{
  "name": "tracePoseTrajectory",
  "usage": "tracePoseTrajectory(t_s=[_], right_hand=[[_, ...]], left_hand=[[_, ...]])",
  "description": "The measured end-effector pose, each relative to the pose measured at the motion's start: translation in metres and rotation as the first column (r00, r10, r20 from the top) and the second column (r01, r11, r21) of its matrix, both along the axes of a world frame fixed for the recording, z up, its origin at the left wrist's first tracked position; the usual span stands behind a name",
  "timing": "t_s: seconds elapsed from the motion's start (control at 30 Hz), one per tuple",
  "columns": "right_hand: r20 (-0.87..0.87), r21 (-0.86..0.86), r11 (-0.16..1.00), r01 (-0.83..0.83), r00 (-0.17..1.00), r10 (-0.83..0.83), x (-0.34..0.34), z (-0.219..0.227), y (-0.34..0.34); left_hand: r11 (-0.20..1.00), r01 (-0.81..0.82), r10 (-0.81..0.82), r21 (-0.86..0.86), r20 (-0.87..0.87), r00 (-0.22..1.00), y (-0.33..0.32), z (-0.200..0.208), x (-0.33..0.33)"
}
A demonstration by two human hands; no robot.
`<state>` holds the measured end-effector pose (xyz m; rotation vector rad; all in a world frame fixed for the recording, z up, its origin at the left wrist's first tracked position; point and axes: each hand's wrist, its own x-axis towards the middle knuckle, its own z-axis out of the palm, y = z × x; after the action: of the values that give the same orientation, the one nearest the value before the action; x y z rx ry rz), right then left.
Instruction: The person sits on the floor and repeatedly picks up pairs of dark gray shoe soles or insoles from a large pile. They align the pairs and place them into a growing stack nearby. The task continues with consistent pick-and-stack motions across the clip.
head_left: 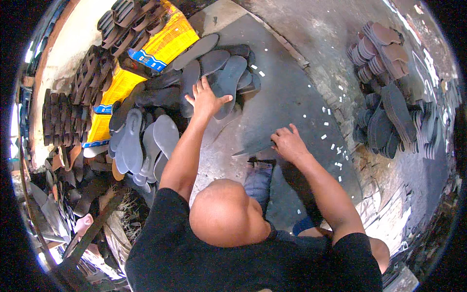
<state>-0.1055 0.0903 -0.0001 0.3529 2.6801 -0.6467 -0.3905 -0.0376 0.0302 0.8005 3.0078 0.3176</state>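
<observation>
Evidently rests the left hand (206, 101), with fingers (200, 86) spread wide, on grey soles (232, 73) heaped beside yellow-and-blue cartons (168, 41) with brown sandals (129, 24) stacked against them, but cannot make out any contents. Holds the right hand (290, 145) over a dark sheet (284, 100) with fingers bent inward, cannot tell whether around anything, and shows one trouser leg (258, 182) partly hidden behind the head (219, 214). Works above a worn grey floor (216, 151), with white scraps (261, 74) scattered across the sheet and darker soles (382, 124) piled at the right
</observation>
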Motion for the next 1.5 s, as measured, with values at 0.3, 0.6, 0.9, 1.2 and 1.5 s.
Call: tracePoseTrajectory(t_s=[0.3, 0.6, 0.9, 1.2, 1.5], right_hand=[[-0.445, 0.170, 0.966, 0.194, 0.890, -0.101, 0.003, 0.010, 0.001], [-0.288, 0.456, 0.884, -0.106, 0.922, 0.259, -0.001, -0.001, -0.009], [-0.071, 0.016, 0.962, -0.272, 0.959, 0.273, 0.024, 0.029, -0.014], [-0.470, 0.210, 0.965, -0.156, 0.850, 0.240, -0.012, 0.016, 0.028], [-0.002, 0.156, 0.930, -0.333, 0.941, 0.338, -0.019, 0.011, 0.027]], left_hand=[[0.749, 0.595, -0.655, 0.291, 0.455, 0.603, -0.033, 0.008, 0.095], [0.692, 0.718, -0.608, 0.082, 0.602, 0.517, -0.051, 0.008, 0.121], [0.805, 0.450, -0.545, 0.387, 0.783, 0.301, -0.091, -0.013, 0.117], [0.944, 0.291, -0.283, -0.157, 0.071, 0.956, -0.122, -0.037, 0.059], [0.888, 0.334, -0.427, 0.317, 0.294, 0.855, -0.082, 0.000, 0.045]])
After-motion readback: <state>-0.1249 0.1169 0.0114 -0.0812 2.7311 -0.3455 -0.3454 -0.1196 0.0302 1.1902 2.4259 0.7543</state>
